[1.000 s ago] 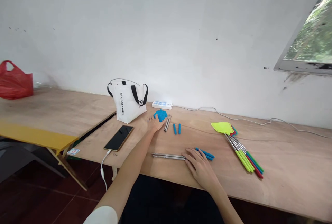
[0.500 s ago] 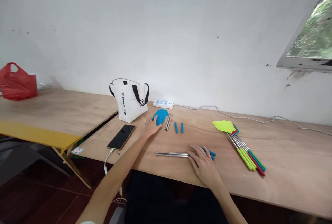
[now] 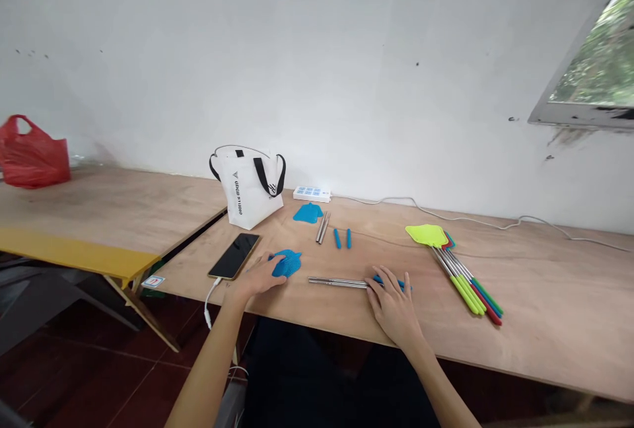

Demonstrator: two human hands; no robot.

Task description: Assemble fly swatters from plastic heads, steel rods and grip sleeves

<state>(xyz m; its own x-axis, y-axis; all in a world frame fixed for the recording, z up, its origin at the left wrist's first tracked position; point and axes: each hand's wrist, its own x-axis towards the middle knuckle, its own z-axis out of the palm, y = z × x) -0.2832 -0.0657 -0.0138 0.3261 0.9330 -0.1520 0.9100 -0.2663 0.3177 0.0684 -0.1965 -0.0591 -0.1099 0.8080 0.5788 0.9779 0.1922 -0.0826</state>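
Observation:
My left hand (image 3: 265,276) is closed on a blue fly swatter head (image 3: 290,263), fingers over its left side, low above or on the table; I cannot tell which. My right hand (image 3: 393,302) lies over thin metal rods with blue handles, the fly swatter sticks (image 3: 337,282). Its fingers curl over them where metal meets handle, hiding that part. Another blue swatter head (image 3: 307,213) lies farther back. Beside it are short metal tubes (image 3: 323,228) and two loose blue handles (image 3: 343,238).
Several assembled swatters (image 3: 458,273) in green, red and blue lie to the right. A phone (image 3: 234,255) on a charging cable is at left, before a white bag (image 3: 250,190). A power strip (image 3: 312,194) stands at the wall. A red bag (image 3: 34,154) sits on the neighbouring table.
My left hand has drawn one blue swatter head from the back pile toward me and left; another stays behind. My right hand stays at the sticks, which have shifted slightly.

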